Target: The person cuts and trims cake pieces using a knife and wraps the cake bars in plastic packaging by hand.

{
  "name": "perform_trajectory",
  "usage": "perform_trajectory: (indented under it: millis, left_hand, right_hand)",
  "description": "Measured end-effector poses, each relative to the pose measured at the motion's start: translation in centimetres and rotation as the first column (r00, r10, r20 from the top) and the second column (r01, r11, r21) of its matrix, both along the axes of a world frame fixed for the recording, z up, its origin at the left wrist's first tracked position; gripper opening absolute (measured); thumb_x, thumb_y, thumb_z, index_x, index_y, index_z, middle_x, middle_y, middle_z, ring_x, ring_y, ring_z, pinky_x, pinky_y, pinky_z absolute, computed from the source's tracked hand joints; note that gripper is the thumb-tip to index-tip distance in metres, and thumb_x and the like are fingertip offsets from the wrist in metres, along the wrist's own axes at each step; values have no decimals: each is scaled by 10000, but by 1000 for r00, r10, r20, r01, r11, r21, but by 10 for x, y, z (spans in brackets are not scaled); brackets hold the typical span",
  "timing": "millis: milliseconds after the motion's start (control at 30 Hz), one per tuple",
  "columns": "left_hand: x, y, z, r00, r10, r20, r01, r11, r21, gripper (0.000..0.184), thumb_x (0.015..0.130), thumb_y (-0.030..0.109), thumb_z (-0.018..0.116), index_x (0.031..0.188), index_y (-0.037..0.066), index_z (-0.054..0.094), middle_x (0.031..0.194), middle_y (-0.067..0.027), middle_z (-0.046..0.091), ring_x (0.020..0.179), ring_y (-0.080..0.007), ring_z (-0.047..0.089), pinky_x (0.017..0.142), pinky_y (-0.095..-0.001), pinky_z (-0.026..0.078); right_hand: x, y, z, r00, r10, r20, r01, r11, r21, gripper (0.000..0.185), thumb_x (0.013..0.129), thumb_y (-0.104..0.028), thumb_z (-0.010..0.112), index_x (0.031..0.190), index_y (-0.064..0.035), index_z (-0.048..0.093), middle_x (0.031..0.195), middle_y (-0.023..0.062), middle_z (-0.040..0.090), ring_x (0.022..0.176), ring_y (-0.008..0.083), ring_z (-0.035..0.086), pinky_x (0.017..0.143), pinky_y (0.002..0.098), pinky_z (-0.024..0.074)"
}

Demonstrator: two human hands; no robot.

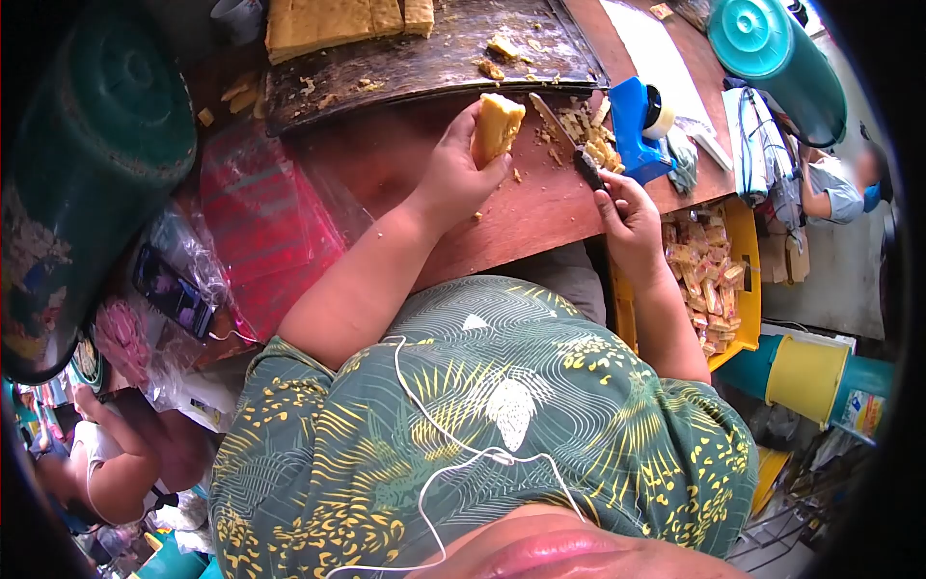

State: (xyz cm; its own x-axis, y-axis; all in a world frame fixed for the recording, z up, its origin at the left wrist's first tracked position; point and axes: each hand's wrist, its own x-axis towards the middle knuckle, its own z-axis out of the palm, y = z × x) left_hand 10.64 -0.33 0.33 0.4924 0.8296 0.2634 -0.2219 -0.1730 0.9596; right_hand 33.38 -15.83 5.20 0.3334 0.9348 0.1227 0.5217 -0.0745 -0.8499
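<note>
My left hand is closed around a yellow block of cake, held up over the brown table. Closed on the dark handle of a knife is my right hand. The knife's narrow blade points up and left, apart from the cake block. Just right of the blade lies a pile of cake scraps and crumbs. Beyond my hands, a dark baking tray bears a larger cake slab with cut lines, along with loose crumbs.
A blue tape dispenser stands right of the scraps. Below right, a yellow crate holds many wrapped pieces. Red plastic bags and a phone lie at left. Large green drums flank the table. Other people sit at both sides.
</note>
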Motion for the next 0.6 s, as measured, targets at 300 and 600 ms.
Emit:
perform_trajectory:
  millis: [300, 600]
  left_hand:
    - [-7, 2, 9, 966, 249, -73, -193, 878, 438, 622, 798, 21, 771, 1384, 173, 627, 1249, -117, 566, 1120, -317, 562, 972, -392, 510]
    - [-12, 0, 19, 887, 443, -134, -297, 767, 569, 690, 771, 2, 816, 1418, 156, 630, 1191, -98, 598, 1133, -261, 544, 1012, -365, 441]
  right_hand:
    - [-14, -2, 6, 975, 132, 181, -163, 972, 168, 329, 954, 9, 663, 1278, -46, 640, 1066, 35, 590, 792, 61, 503, 684, 215, 430]
    - [-30, -7, 5, 964, 188, 187, -207, 975, 87, 351, 944, 36, 654, 1284, -47, 631, 1047, 23, 577, 845, 92, 499, 772, 224, 440]
